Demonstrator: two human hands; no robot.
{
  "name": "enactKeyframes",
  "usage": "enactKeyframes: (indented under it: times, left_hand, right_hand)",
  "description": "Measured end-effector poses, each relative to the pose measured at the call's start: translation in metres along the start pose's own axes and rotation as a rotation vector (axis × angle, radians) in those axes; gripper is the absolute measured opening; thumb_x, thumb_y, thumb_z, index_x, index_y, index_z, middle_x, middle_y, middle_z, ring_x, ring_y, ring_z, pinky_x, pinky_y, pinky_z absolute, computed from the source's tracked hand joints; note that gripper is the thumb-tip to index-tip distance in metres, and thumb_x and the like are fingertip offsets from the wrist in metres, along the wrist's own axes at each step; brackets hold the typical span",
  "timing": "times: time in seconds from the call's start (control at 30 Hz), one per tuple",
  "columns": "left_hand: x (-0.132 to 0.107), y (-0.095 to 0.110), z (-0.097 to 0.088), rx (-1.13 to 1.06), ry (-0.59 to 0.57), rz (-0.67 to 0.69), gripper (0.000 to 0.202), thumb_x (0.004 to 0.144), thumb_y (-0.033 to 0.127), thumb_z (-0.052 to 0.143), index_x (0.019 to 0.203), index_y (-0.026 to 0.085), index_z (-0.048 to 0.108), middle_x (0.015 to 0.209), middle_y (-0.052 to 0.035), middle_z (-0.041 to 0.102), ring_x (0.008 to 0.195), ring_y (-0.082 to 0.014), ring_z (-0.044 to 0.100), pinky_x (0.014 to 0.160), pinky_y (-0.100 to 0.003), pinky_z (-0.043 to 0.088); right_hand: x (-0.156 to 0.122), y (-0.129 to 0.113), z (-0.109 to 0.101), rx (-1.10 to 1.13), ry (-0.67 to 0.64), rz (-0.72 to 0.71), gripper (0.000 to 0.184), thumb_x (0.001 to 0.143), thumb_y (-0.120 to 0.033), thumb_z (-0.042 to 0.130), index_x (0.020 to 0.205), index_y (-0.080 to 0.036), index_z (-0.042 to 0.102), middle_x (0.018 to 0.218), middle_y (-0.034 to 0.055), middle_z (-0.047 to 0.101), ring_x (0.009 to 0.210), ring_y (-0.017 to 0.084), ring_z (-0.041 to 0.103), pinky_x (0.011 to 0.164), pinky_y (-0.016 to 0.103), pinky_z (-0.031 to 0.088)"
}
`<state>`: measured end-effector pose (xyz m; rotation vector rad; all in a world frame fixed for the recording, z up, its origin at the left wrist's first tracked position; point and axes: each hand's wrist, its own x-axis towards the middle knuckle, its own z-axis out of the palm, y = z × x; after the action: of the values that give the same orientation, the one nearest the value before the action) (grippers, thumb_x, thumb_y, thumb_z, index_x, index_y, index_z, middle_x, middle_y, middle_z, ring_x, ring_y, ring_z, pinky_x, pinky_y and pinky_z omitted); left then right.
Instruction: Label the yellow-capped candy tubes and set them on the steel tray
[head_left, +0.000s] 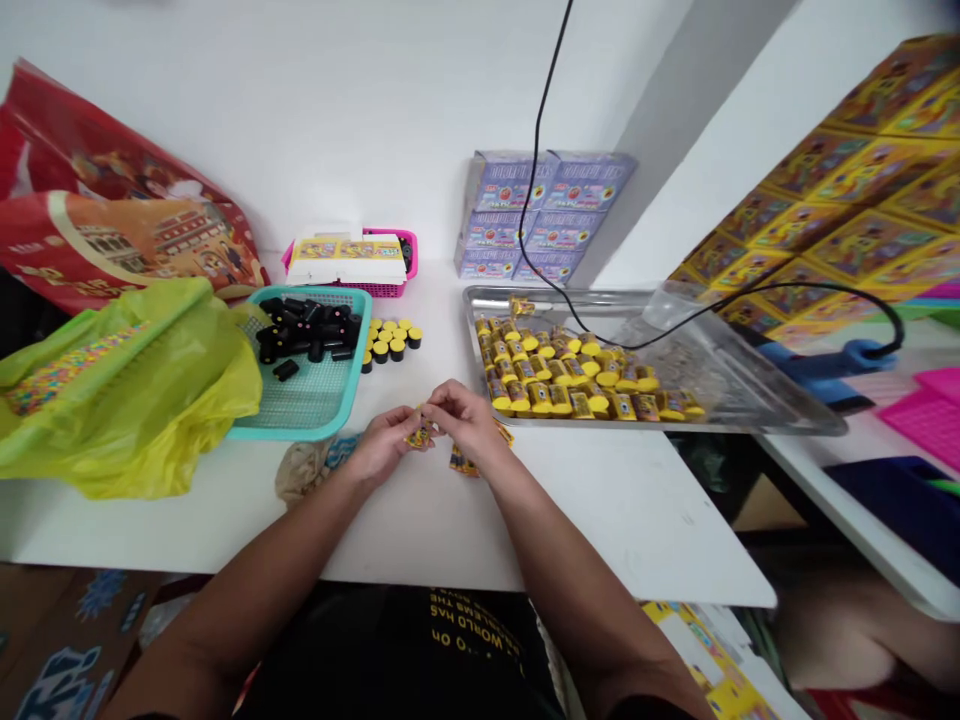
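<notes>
Head view, left hand (384,443) and right hand (466,420) pinching one yellow packet (420,436) (at fingertips); steel tray (757,402) beside

Small packing workshop. Landmark: white worktable (600,500). On it, a steel tray (750,395) of wrapped yellow rolls (570,385) and a teal basket (315,400) of black caps; stacked printed cartons (862,190) to its right, boxed stock (540,215) behind.

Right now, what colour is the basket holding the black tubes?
The basket is teal; head view.
</notes>
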<state>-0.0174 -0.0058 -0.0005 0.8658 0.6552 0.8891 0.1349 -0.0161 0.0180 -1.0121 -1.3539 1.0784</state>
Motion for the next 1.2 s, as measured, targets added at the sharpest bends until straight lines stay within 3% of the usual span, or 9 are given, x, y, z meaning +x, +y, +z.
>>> enactKeyframes:
  times: [0.23, 0.37, 0.53, 0.67, 0.87, 1.03, 1.13, 1.2]
  left_hand:
    - [-0.001, -0.002, -0.004, -0.094, -0.08, -0.056, 0.034, 0.071, 0.041, 0.076, 0.08, 0.01, 0.064, 0.069, -0.007, 0.065, 0.056, -0.0124, 0.057, 0.054, -0.025, 0.041]
    - [0.001, -0.006, -0.008, -0.163, -0.123, -0.062, 0.034, 0.075, 0.041, 0.072, 0.085, 0.009, 0.066, 0.076, -0.0086, 0.066, 0.061, -0.0134, 0.059, 0.055, -0.025, 0.042]
    - [0.002, -0.004, -0.013, -0.245, -0.102, -0.059, 0.028, 0.078, 0.038, 0.07, 0.085, 0.011, 0.068, 0.074, -0.005, 0.064, 0.065, -0.0127, 0.059, 0.062, -0.026, 0.045]
    - [0.001, 0.0, -0.012, -0.279, -0.047, -0.088, 0.024, 0.079, 0.035, 0.069, 0.083, 0.012, 0.068, 0.074, -0.004, 0.063, 0.066, -0.0118, 0.058, 0.064, -0.025, 0.045]
    - [-0.001, 0.002, -0.009, -0.339, -0.013, -0.114, 0.018, 0.076, 0.029, 0.073, 0.079, 0.012, 0.066, 0.075, -0.0028, 0.062, 0.065, -0.0102, 0.057, 0.06, -0.023, 0.043]
    - [0.003, 0.002, -0.011, -0.364, 0.015, -0.183, 0.039, 0.085, 0.05, 0.058, 0.089, 0.012, 0.066, 0.082, -0.008, 0.066, 0.069, -0.0141, 0.061, 0.065, -0.026, 0.046]
    - [0.004, 0.005, -0.012, -0.373, 0.058, -0.161, 0.03, 0.085, 0.04, 0.061, 0.085, 0.011, 0.066, 0.078, -0.0072, 0.066, 0.067, -0.0138, 0.061, 0.063, -0.025, 0.046]
    - [0.003, 0.007, -0.012, -0.402, 0.097, -0.121, 0.019, 0.084, 0.029, 0.063, 0.084, 0.01, 0.066, 0.079, -0.0073, 0.066, 0.07, -0.0142, 0.062, 0.063, -0.024, 0.046]
  right_hand:
    - [0.002, 0.0, 0.002, 0.05, 0.03, 0.021, 0.03, 0.066, -0.036, 0.079, 0.068, -0.019, 0.055, 0.054, -0.0056, 0.055, 0.045, 0.009, 0.051, 0.045, 0.023, 0.04]
    - [0.002, -0.001, 0.002, 0.1, 0.114, 0.03, 0.028, 0.066, -0.038, 0.078, 0.071, -0.018, 0.059, 0.056, -0.0047, 0.057, 0.044, 0.008, 0.048, 0.045, 0.022, 0.041]
    - [-0.004, -0.005, 0.008, -0.066, -0.072, -0.023, 0.028, 0.073, -0.041, 0.073, 0.089, -0.019, 0.065, 0.063, -0.0027, 0.061, 0.049, 0.01, 0.051, 0.047, 0.023, 0.04]
    - [-0.006, -0.003, 0.01, -0.142, -0.013, -0.124, 0.025, 0.073, -0.041, 0.073, 0.082, -0.02, 0.065, 0.082, 0.0013, 0.066, 0.05, 0.007, 0.045, 0.046, 0.023, 0.037]
    - [-0.007, 0.002, 0.008, -0.187, -0.038, -0.137, 0.023, 0.07, -0.031, 0.074, 0.085, -0.021, 0.061, 0.054, -0.008, 0.047, 0.047, 0.008, 0.041, 0.046, 0.022, 0.037]
    - [-0.012, 0.001, 0.012, -0.466, 0.085, -0.405, 0.032, 0.077, -0.024, 0.068, 0.108, -0.023, 0.061, 0.083, -0.0001, 0.06, 0.056, 0.009, 0.051, 0.056, 0.026, 0.048]
    - [-0.014, 0.001, 0.014, -0.634, 0.035, -0.546, 0.034, 0.081, -0.023, 0.066, 0.114, -0.024, 0.06, 0.093, 0.0041, 0.062, 0.065, 0.012, 0.056, 0.061, 0.028, 0.051]
    - [-0.012, 0.002, 0.013, -0.645, 0.015, -0.557, 0.035, 0.082, -0.027, 0.067, 0.116, -0.023, 0.059, 0.093, 0.0055, 0.062, 0.071, 0.015, 0.058, 0.062, 0.029, 0.052]
